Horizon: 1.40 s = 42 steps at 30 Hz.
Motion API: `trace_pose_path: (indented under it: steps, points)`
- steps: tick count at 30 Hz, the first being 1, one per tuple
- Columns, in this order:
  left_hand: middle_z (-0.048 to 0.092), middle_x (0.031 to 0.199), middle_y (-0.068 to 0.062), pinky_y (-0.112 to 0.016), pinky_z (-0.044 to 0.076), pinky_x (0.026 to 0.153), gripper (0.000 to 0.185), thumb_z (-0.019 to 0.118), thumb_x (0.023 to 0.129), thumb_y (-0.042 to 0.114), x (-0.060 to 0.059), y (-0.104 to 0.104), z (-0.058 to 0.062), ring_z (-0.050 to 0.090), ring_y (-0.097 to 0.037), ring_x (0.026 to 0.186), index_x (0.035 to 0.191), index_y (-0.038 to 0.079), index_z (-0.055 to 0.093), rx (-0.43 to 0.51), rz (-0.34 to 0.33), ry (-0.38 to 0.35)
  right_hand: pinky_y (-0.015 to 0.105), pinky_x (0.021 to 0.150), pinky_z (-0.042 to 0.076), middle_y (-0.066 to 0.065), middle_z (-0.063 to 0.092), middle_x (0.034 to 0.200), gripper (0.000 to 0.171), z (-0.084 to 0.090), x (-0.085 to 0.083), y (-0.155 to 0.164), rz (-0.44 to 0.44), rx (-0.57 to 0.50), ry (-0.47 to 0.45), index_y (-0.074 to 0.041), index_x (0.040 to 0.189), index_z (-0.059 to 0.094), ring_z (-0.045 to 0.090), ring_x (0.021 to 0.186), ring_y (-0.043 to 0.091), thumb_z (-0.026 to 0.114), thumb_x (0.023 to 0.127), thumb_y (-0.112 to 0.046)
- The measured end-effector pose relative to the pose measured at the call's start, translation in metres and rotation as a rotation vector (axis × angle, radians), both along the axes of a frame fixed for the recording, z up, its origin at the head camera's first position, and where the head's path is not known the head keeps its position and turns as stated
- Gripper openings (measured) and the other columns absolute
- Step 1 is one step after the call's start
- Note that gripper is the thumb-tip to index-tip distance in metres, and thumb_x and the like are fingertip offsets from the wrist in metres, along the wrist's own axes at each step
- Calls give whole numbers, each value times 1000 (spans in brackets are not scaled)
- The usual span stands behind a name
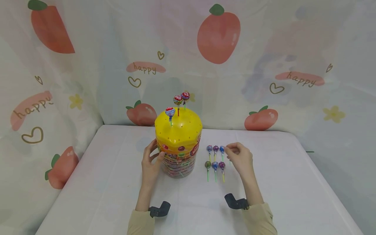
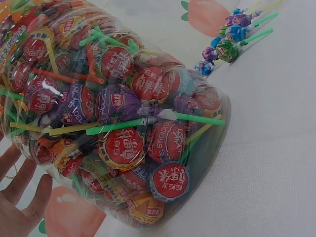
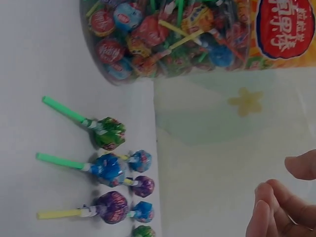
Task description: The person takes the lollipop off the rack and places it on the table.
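A clear plastic jar (image 1: 179, 169) packed with wrapped lollipops stands under a yellow lid (image 1: 188, 125) with small holes. Three lollipops (image 1: 178, 100) stand upright in the lid. My left hand (image 1: 152, 160) holds the jar's left side, thumb toward the front; its fingers (image 2: 22, 187) show at the edge of the left wrist view. Right of the jar, several lollipops (image 1: 215, 165) lie in two rows. My right hand (image 1: 241, 159) is over the right end of the back row, thumb and fingers apart in the right wrist view. Beneath it, a green lollipop (image 3: 143, 231) is mostly hidden from the head view.
A white cloth covers the table (image 1: 100, 182). Behind it hangs a curtain (image 1: 182, 39) printed with fruit, hearts and the word "happy". Black wrist mounts (image 1: 160, 209) sit on both forearms, below beige sleeves (image 1: 259, 220).
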<state>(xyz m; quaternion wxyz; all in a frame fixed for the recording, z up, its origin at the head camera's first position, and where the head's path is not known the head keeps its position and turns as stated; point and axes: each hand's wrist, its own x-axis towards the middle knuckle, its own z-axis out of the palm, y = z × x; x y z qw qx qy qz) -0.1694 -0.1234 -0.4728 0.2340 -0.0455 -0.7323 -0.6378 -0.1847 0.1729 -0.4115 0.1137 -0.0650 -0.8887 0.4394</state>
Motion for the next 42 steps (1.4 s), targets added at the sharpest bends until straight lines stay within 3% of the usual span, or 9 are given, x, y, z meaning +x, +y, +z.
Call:
trace_pose_path:
  steps: [17, 24, 29, 37, 42]
  points:
    - [48, 140, -3, -58, 42, 103, 54, 63, 92, 13, 0, 0, 0, 45, -21, 130, 142, 23, 44, 21, -12, -3, 16, 57, 48, 12, 69, 92, 19, 55, 11, -27, 48, -60, 199, -7, 102, 70, 57, 72, 9, 67, 89, -21]
    - [48, 141, -3, -59, 42, 103, 54, 63, 92, 15, 0, 0, 1, 45, -21, 131, 142, 24, 44, 18, -8, -12, 11, 69, 48, 12, 69, 93, 18, 70, 14, -41, 91, -133, 267, -6, 103, 70, 57, 77, 3, 68, 89, -18]
    - [48, 142, -3, -58, 43, 103, 55, 63, 92, 14, -1, 0, 1, 45, -21, 131, 143, 24, 43, 12, -10, -14, 11, 71, 49, 12, 69, 93, 17, 78, 15, -50, 136, -183, 333, -5, 103, 70, 58, 78, 3, 68, 89, -15]
    - [48, 141, -3, -58, 42, 103, 54, 63, 92, 15, 0, 0, 0, 45, -21, 131, 143, 24, 44, 14, -14, -12, 15, 77, 49, 11, 69, 98, 20, 91, 13, -66, 229, -190, 404, -5, 106, 68, 59, 84, 5, 69, 88, -14]
    - [48, 141, -4, -59, 42, 103, 54, 63, 92, 15, 0, 0, 1, 45, -20, 130, 142, 23, 44, 19, -15, -8, 26, 82, 51, 11, 68, 101, 23, 101, 12, -78, 284, -203, 431, -4, 109, 67, 60, 88, 11, 70, 87, -12]
